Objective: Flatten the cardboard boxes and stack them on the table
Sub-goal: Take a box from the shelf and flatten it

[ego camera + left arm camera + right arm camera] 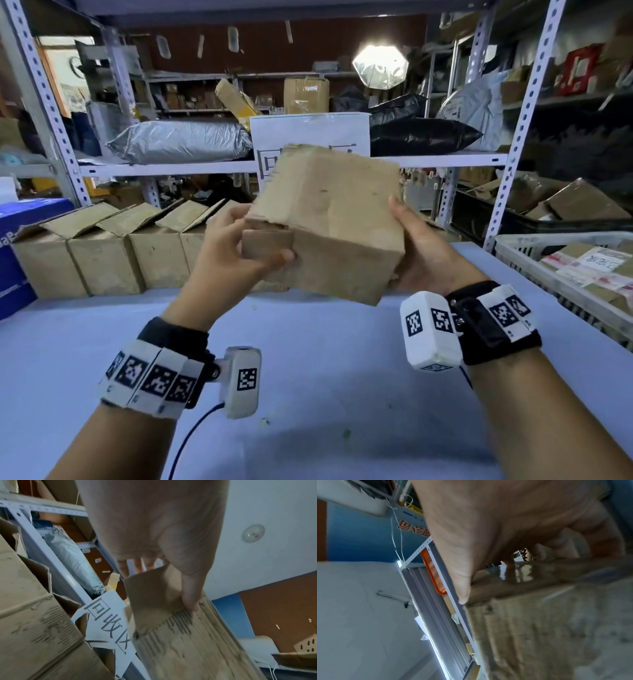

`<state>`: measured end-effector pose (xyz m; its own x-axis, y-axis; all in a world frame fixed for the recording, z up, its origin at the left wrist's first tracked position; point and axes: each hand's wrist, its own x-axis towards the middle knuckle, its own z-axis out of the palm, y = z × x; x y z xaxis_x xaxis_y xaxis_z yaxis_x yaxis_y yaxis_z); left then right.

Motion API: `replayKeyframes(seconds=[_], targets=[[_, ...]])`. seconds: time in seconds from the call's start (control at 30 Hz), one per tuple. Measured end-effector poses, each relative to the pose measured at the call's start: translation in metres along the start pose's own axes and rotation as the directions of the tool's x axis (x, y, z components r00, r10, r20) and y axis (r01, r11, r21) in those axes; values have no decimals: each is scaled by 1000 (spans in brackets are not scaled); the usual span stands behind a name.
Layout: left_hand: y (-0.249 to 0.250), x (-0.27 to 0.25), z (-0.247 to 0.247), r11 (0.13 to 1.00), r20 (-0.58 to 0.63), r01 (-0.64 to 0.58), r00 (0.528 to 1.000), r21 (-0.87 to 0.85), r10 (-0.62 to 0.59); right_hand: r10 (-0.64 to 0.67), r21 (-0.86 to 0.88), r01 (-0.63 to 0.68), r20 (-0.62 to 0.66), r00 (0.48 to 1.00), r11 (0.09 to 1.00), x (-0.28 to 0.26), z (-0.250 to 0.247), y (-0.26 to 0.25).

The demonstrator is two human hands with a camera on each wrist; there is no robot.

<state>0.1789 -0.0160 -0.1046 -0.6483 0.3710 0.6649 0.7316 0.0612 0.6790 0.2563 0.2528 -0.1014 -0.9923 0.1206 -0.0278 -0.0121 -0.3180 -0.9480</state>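
A worn brown cardboard box (pixel 329 222) is held in the air above the light blue table (pixel 308 394), tilted with one corner toward me. My left hand (pixel 239 246) pinches a small end flap (pixel 267 243) between thumb and fingers; in the left wrist view the thumb (pixel 190 591) presses on that flap (pixel 154 601). My right hand (pixel 421 253) grips the box's right side, thumb on top and fingers hidden underneath. In the right wrist view the thumb (pixel 460 585) lies along the taped edge of the box (pixel 547 628).
A row of open cardboard boxes (pixel 113 253) stands along the table's far left edge, beside a blue box (pixel 20 253). A white mesh basket (pixel 575 270) of parcels sits at the right. Metal shelving (pixel 239 164) with bags and a white sign (pixel 308 137) rises behind.
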Motion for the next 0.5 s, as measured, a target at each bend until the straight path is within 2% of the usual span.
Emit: replayKeyframes(seconds=[0.07,0.2,0.27,0.37,0.5], targets=[[2,-10,2,991,-26,-21,1000,-134,17,-46,-41,46,7,999,998,-7,1,5],[-3,-14,9,958,-100,54,991,-282,-85,-126,-289,110,-35,991,951,-15,4,19],[-8,-14,11,945,-84,107,987,-310,-140,-142,-421,98,-75,987,902,-19,7,24],[-14,-14,13,933,-16,168,983,-319,-182,-253,-553,150,-115,961,820,-25,10,27],[-16,-12,22,926,11,205,977,-318,-213,-357,-566,254,-77,931,785,-24,18,27]])
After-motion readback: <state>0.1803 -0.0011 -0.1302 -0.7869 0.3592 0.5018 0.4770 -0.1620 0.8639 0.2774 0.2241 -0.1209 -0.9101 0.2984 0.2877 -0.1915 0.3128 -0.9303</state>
